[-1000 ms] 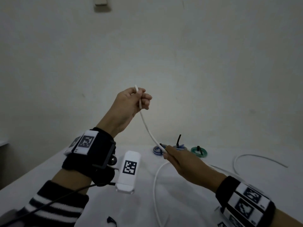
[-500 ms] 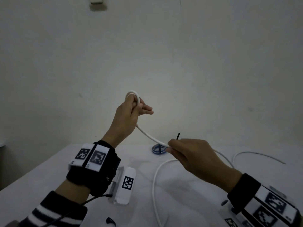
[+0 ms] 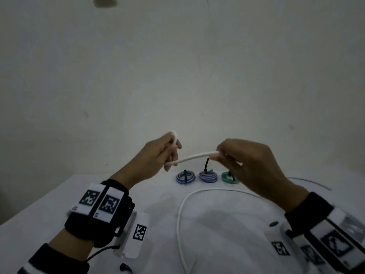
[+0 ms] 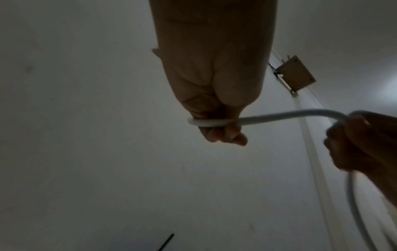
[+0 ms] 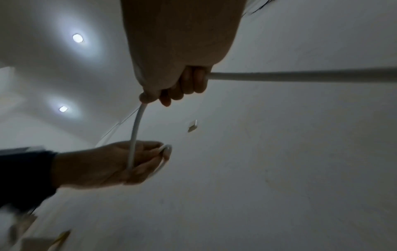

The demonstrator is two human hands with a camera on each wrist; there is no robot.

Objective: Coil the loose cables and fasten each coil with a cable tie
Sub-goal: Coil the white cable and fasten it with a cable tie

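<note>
your left hand (image 3: 156,153) is up off the table (image 3: 59,200), fingers curled round the white cable (image 3: 194,156); its grip holds a small loop of the cable wound over the fingers (image 4: 223,137), w/ the cable's cut end poking out behind the hand in the left wrist view. from there a short run of cable goes across to your right hand (image 3: 250,165), which is at about the same height & pinches the cable in curled fingers (image 5: 189,84), so that grip is closed on the cable too. the rest of the cable drops from the right hand, lies on the table in a wide arc toward you & runs off the near edge of the head view; another stretch trails away on the right side of the table.

behind & between the hands, near the table's far edge, 3 finished coils sit in a row, just beside each other: a blue-white coil (image 3: 185,177), a second blue coil (image 3: 208,176) w/ a black tie end (image 3: 206,164) sticking up, & a green coil (image 3: 227,177) partly hidden by your right hand. each has a black tie on it.
</note>
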